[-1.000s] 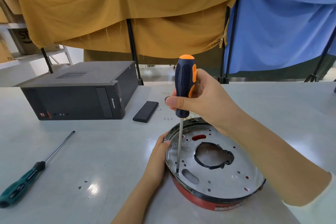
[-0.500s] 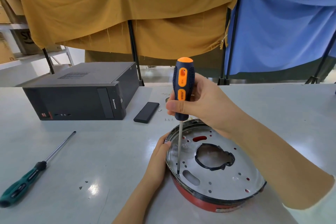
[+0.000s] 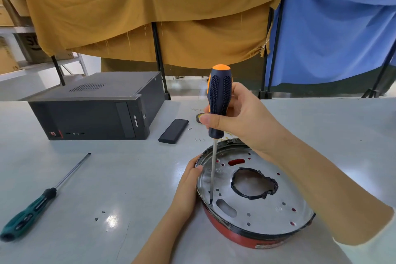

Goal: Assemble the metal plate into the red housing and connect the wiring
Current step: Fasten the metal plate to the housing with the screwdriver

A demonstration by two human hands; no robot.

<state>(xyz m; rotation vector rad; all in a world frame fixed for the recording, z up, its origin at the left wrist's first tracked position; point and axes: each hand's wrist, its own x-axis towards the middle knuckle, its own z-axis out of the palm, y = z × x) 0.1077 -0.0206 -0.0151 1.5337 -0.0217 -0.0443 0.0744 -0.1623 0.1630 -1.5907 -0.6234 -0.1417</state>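
While upright: orange screwdriver point(image 3: 219, 100), tip on metal plate point(image 3: 257, 206)
Right hand point(image 3: 240, 120): wrapped round its handle
Left hand point(image 3: 188, 186): fingers curled on red housing point(image 3: 231, 233) rim, steadying it

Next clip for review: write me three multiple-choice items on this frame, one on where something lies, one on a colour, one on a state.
1. Where does the green-handled screwdriver lie?
A. On the table, left of the housing
B. Inside the housing
C. On top of the computer case

2. What colour is the cap of the screwdriver being held?
A. Green
B. Orange
C. White

3. What is the left hand doing?
A. Lifting the plate off
B. Resting flat on the table, apart from the work
C. Holding the rim of the red housing

Answers: 1 A, it lies alone at the table's left. 2 B, orange shows above the right hand. 3 C, its fingers touch the rim beside the metal plate.
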